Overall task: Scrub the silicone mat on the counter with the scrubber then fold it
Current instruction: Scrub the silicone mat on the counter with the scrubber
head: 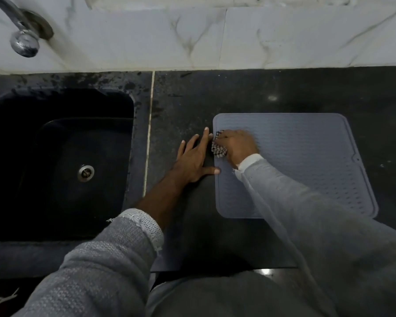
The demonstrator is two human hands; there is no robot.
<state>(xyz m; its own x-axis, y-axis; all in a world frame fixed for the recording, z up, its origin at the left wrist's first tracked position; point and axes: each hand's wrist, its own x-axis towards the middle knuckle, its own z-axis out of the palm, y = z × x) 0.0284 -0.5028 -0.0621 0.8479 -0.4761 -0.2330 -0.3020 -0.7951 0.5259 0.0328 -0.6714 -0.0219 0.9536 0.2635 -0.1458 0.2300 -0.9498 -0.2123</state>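
Note:
A grey ribbed silicone mat (306, 152) lies flat on the dark counter (284, 92), to the right of the sink. My right hand (238, 146) presses a small checkered scrubber (218, 149) onto the mat's left edge, near its far left corner. My left hand (193, 156) rests flat on the counter just left of the mat, fingers spread, with the thumb tip and a fingertip touching the mat's left rim. My right sleeve covers part of the mat's near side.
A black sink (62, 161) with a metal drain (85, 173) sits to the left. A chrome tap (24, 40) comes out of the white marble wall (215, 37) at the back. The counter's front edge is close to my body.

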